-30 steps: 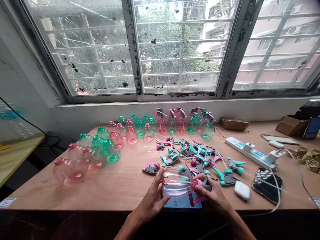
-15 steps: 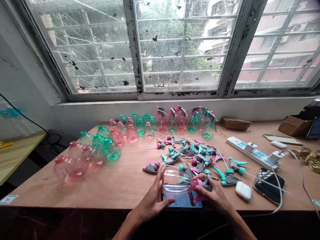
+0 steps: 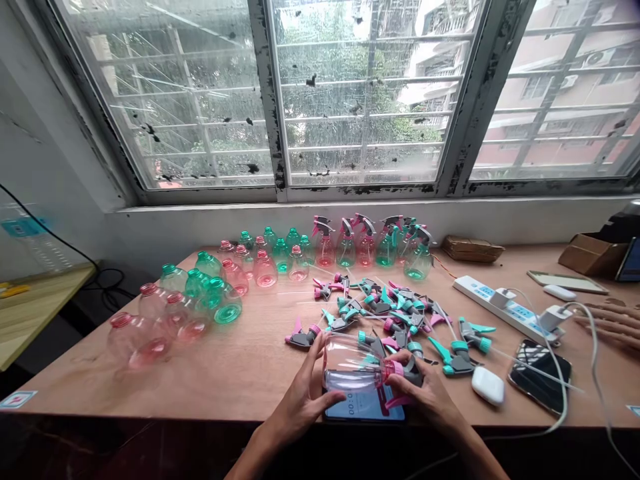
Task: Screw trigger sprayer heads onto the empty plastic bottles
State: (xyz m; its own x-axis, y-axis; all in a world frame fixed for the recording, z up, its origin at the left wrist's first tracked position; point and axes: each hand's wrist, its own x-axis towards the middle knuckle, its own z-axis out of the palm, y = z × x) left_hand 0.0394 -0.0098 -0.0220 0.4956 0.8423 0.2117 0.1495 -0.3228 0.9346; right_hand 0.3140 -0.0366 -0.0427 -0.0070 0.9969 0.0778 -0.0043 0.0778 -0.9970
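A: Status on the pink bottle (image 3: 353,369)?

B: You have it lying on its side at the near edge of the wooden table (image 3: 240,373), neck pointing to your right, directly over a phone (image 3: 365,407) with a lit blue screen.

A: Hands?

B: Your left hand (image 3: 300,393) is wrapped around the bottle's base end, fingers curled over it, thumb underneath. Your right hand (image 3: 425,393) is closed on the neck end, pinching the pink collar of a grey-and-pink trigger sprayer head (image 3: 405,373) that sits on the bottle mouth. Can't tell how far it is screwed on.

A: What's around you?

B: Just beyond the bottle, a loose heap of trigger heads (image 3: 395,313), pink and teal, dip tubes sticking out. To the left, a cluster of headless pink and green bottles (image 3: 185,303). At the back, under the window, a row of finished spray bottles (image 3: 370,243) stands upright.

A: Right side?

B: White earbud case (image 3: 486,385) just beside your right hand, then a dark phone (image 3: 540,373) on a cable, and a white power strip (image 3: 505,305) behind them. Another person's hand (image 3: 607,321) rests flat at the far right edge.
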